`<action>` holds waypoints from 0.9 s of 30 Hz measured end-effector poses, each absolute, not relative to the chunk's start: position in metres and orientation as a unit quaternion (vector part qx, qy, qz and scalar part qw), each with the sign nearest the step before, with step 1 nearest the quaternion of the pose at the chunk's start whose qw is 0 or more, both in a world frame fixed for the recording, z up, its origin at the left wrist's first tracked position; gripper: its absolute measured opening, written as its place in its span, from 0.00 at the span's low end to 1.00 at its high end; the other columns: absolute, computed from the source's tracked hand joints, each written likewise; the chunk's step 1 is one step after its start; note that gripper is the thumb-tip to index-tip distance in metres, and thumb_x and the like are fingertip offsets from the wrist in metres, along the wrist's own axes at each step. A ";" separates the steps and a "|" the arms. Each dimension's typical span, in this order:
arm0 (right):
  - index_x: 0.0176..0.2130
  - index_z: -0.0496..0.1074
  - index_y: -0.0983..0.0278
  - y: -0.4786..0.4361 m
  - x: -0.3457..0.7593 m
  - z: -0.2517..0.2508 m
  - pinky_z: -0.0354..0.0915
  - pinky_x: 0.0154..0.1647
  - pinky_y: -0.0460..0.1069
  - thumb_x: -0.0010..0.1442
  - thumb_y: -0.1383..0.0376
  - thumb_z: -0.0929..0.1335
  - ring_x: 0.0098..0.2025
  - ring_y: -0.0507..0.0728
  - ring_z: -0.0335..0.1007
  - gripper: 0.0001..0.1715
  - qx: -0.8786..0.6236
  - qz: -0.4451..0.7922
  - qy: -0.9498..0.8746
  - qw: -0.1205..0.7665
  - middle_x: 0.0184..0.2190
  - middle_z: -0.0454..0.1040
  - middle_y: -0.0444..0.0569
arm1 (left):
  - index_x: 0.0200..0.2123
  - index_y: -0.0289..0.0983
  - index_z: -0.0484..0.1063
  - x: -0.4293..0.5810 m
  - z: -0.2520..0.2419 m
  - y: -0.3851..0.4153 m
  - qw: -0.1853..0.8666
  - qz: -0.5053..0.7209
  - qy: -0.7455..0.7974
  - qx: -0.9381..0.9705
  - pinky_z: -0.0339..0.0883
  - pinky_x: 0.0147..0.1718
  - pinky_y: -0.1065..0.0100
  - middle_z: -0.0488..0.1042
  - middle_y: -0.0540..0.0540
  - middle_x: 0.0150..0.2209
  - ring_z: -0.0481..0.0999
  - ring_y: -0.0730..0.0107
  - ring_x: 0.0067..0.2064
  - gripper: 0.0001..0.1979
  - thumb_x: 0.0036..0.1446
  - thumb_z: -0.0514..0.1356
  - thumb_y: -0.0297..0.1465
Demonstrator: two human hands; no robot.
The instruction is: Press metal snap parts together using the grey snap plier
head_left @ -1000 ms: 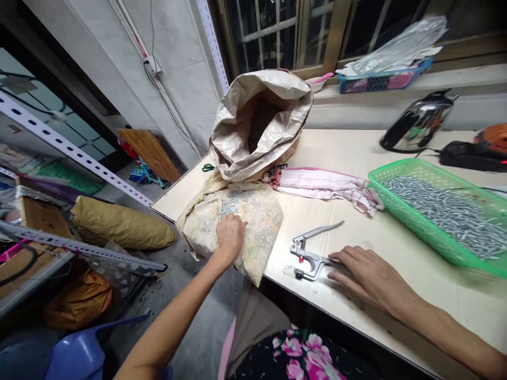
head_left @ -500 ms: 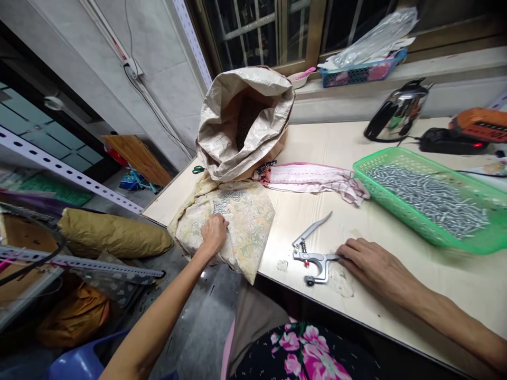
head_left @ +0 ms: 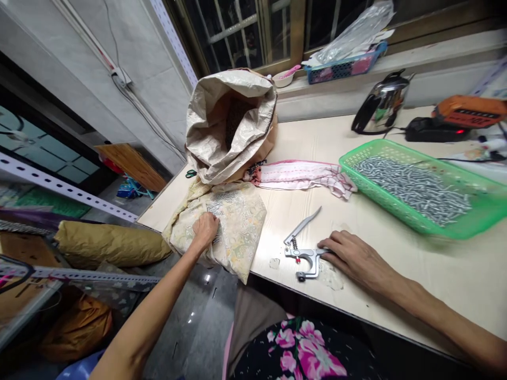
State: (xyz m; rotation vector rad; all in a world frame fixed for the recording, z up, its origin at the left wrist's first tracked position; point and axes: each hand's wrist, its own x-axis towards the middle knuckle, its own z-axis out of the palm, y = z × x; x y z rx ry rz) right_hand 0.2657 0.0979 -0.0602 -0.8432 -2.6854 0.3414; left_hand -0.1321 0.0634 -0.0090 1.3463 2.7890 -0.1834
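My left hand (head_left: 206,230) rests with curled fingers on a patterned cloth (head_left: 241,232), among small silvery metal pieces (head_left: 222,203). Its fingertips face down, so anything held in them is hidden. On the table's near side, the fingers of my right hand (head_left: 354,258) close round the handle end of grey snap pliers (head_left: 311,256). The pliers' other handle sticks up and away, with a spring at its base. A large open sack (head_left: 233,126) stands just behind the cloth, dark inside.
A green basket (head_left: 428,227) of many short metal pieces sits at the right. Behind are a pink-and-white cloth (head_left: 297,175), a kettle (head_left: 382,103) and an orange battery tool (head_left: 469,111). Green-handled scissors (head_left: 190,173) lie left of the sack. The table's front edge runs below my hands.
The whole view has shifted a little, so things appear further left. More metal pieces show beside my left hand. My right hand stays at the pliers' handle.
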 end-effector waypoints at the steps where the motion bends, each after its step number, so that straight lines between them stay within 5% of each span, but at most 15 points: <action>1: 0.42 0.71 0.62 0.097 0.265 -0.060 0.61 0.38 0.53 0.69 0.60 0.59 0.38 0.59 0.65 0.15 -0.293 0.114 -0.937 0.152 0.36 0.70 0.52 | 0.38 0.34 0.76 -0.131 -0.007 0.064 0.014 -0.064 0.894 0.443 0.66 0.39 0.64 0.77 0.37 0.44 0.76 0.53 0.47 0.13 0.60 0.52 0.32; 7: 0.40 0.70 0.63 0.096 0.263 -0.054 0.58 0.38 0.51 0.69 0.63 0.59 0.38 0.57 0.62 0.13 -0.295 0.125 -0.936 0.145 0.36 0.68 0.51 | 0.39 0.33 0.74 -0.100 0.009 0.061 0.002 0.076 0.824 0.561 0.67 0.38 0.64 0.76 0.39 0.40 0.76 0.59 0.40 0.11 0.57 0.54 0.30; 12: 0.35 0.67 0.64 0.096 0.267 -0.056 0.54 0.36 0.50 0.68 0.68 0.59 0.35 0.56 0.60 0.11 -0.286 0.087 -0.942 0.155 0.32 0.68 0.49 | 0.41 0.31 0.75 -0.024 0.008 0.040 0.393 0.307 0.720 0.483 0.63 0.21 0.72 0.74 0.48 0.26 0.67 0.75 0.21 0.20 0.49 0.63 0.39; 15: 0.33 0.66 0.64 0.093 0.268 -0.056 0.52 0.34 0.50 0.68 0.69 0.60 0.33 0.55 0.59 0.12 -0.280 0.034 -0.940 0.192 0.30 0.67 0.47 | 0.36 0.30 0.75 0.017 -0.001 0.026 0.501 0.345 0.677 0.413 0.64 0.21 0.72 0.73 0.49 0.24 0.68 0.75 0.21 0.21 0.42 0.68 0.41; 27: 0.29 0.67 0.64 0.084 0.262 -0.043 0.49 0.37 0.51 0.66 0.74 0.60 0.31 0.55 0.54 0.16 -0.263 -0.136 -0.916 0.271 0.25 0.65 0.45 | 0.27 0.31 0.78 0.037 -0.036 0.024 0.478 0.382 0.691 0.385 0.60 0.27 0.72 0.75 0.48 0.22 0.68 0.75 0.25 0.20 0.38 0.70 0.43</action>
